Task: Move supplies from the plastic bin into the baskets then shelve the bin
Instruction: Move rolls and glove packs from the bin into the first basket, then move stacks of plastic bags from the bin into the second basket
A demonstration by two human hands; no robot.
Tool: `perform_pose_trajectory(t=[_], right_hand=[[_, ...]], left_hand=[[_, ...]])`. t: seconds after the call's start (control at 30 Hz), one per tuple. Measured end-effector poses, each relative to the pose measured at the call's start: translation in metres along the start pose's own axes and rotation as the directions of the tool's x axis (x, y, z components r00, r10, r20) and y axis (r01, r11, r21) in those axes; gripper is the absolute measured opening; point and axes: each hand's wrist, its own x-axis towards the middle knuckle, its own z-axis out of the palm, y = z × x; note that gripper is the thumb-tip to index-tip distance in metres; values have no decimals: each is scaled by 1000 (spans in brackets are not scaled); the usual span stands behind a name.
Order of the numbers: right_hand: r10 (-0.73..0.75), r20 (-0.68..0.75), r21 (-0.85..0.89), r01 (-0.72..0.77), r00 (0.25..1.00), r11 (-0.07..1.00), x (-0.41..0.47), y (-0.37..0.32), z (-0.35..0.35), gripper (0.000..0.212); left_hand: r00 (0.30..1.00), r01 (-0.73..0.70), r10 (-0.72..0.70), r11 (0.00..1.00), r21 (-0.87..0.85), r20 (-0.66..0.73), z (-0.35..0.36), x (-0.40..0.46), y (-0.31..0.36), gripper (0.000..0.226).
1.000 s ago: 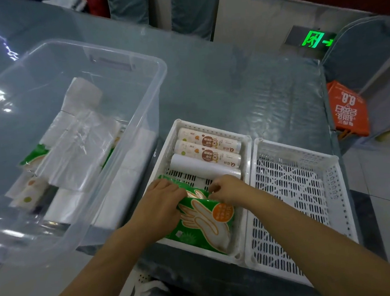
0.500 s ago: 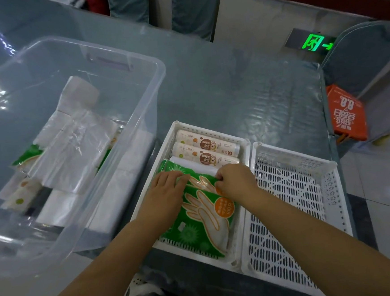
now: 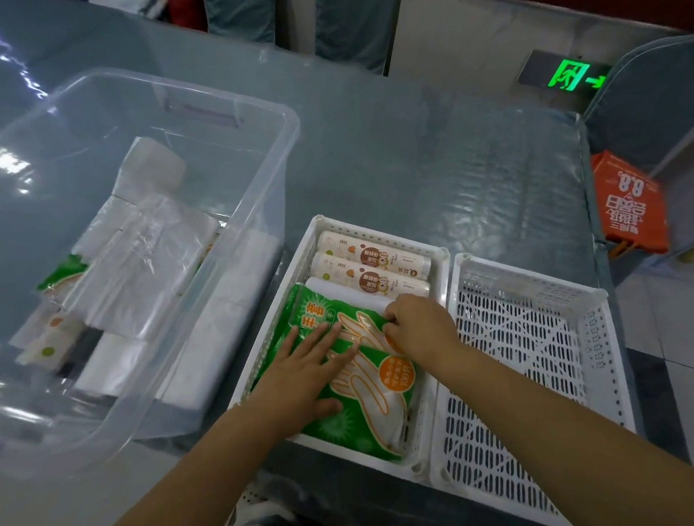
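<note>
Left hand (image 3: 304, 374): fingers spread flat, palm pressing green plastic glove packet (image 3: 359, 390). Right hand (image 3: 419, 327): fingers curled, pinching packet's far edge. Packet lies in left white perforated basket (image 3: 440, 255), near end, beside labelled rolls (image 3: 372, 267). Right white perforated basket (image 3: 550, 338) touching alongside. Clear plastic bin (image 3: 278, 152) on grey worktop (image 3: 432, 152), left, holding white bagged supplies (image 3: 142, 262).

Two white baskets (image 3: 523, 357) beside one clear bin (image 3: 270, 152); three rolls (image 3: 371, 254), one glove pack (image 3: 363, 390) inside the nearer.
</note>
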Motion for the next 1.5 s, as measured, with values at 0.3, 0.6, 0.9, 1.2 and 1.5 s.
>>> perform_pose_trajectory(t=[0.3, 0.6, 0.9, 1.2, 1.5], right_hand=[[-87, -278, 133, 129, 957, 983, 0, -40, -67, 19], [-253, -431, 118, 332, 866, 936, 6, -159, -132, 15], [-190, -317, 241, 273, 929, 931, 59, -296, -99, 15], [169, 145, 131, -188, 975, 973, 162, -349, -31, 21], [476, 91, 198, -484, 875, 852, 166, -398, 59, 106]], left_hand=[[910, 164, -183, 983, -81, -371, -119, -36, 27, 46], [854, 255, -249, 966, -50, -456, -213, -112, -54, 34], [831, 419, -442, 897, -141, -339, -219, -177, -218, 33], [956, 177, -163, 984, 33, -245, -233, -169, -312, 37], [947, -60, 73, 997, 48, -312, -229, -145, -339, 32]])
